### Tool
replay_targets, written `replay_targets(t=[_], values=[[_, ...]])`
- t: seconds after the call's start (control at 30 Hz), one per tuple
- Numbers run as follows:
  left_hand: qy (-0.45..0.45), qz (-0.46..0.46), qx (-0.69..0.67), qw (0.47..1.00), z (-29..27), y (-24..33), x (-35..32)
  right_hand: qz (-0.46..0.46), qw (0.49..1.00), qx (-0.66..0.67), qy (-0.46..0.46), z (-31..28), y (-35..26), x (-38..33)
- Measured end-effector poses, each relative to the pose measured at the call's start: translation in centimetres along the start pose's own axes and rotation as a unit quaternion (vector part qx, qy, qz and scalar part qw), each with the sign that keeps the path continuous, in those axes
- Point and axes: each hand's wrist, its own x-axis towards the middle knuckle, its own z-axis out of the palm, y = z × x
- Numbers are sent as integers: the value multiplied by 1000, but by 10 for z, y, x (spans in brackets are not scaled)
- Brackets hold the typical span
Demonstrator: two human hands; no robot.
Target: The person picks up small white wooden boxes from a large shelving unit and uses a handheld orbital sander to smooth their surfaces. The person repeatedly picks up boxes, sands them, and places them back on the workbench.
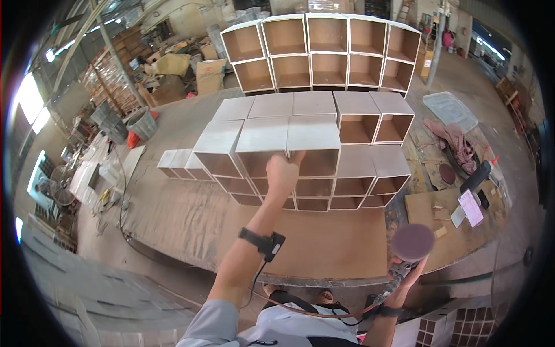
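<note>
My left hand (pixel 282 173) reaches forward to the top row of the near stack, its fingers closed at the front edge where two white open-fronted boxes meet. One of these is the white box (pixel 312 134) on the right, with a brown inside; its neighbour (pixel 263 136) stands against it. Low on the right, my right hand (pixel 417 270) is wrapped round an air sander (pixel 398 274), partly hidden behind the tool. The sander's round purple-brown disc (pixel 413 242) is turned upward, apart from the boxes.
More white boxes (pixel 321 34) stand in rows behind, and a few small ones (pixel 176 163) sit left of the stack. A hose (pixel 324 314) runs from the sander across my body. On the right lie a clear plastic lid (pixel 451 111), a cloth (pixel 454 141) and a pink sheet (pixel 470 208).
</note>
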Motion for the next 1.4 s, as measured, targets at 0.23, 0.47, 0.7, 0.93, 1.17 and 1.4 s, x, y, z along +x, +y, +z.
replay_targets(t=[0.23, 0.47, 0.7, 0.93, 1.17, 1.4], values=[[84, 97, 114, 985, 12, 0, 0, 37, 996, 82, 14, -32, -11, 18], [103, 248, 108, 957, -11, 1, -106, 22, 995, -23, -99, -126, -21, 79], [27, -47, -191, 980, 36, -135, -279, 23, 977, -198, -81, -21, -75, 58], [-61, 106, 30, 992, 58, -178, -312, -35, 701, -631, -329, 146, -61, -6], [-102, 8, -160, 982, 25, -134, -288, -198, 410, -717, -527, 165, 89, -68], [-106, 25, -44, 993, 58, -159, -299, -249, 305, -722, -569, 159, 166, -94]])
